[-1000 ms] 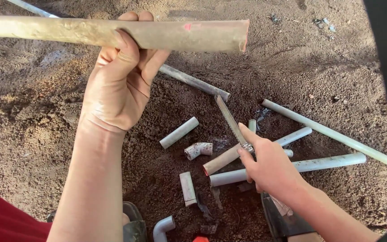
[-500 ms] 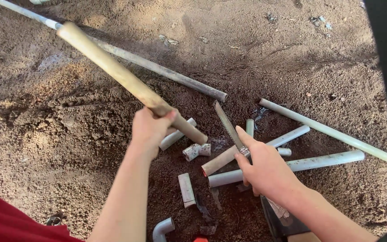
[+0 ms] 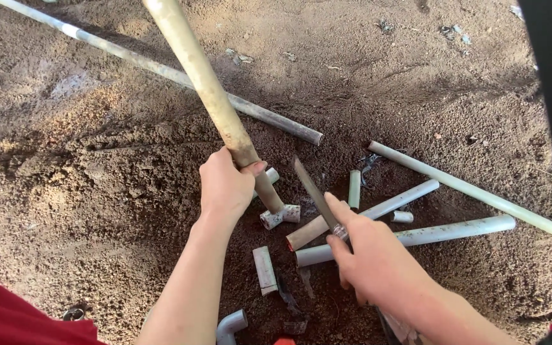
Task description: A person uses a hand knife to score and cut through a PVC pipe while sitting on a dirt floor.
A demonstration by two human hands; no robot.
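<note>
Bare dirt ground (image 3: 65, 191) fills pretty much the whole view, with a long grey pipe (image 3: 161, 70) lying diagonally across it, its upper end cut off at the top left. The left hand (image 3: 225, 188) is wrapped tight around a tan pipe (image 3: 206, 83), whose top runs out of frame and whose bottom end sits in a white fitting (image 3: 280, 216). The right hand (image 3: 368, 255) is curled around a knife (image 3: 314, 188), handle mostly hidden, blade pointing up-left. Short white pipe offcuts (image 3: 404, 237) are scattered just beside both hands. A grey elbow piece (image 3: 231, 324) is half cut off at the bottom edge.
</note>
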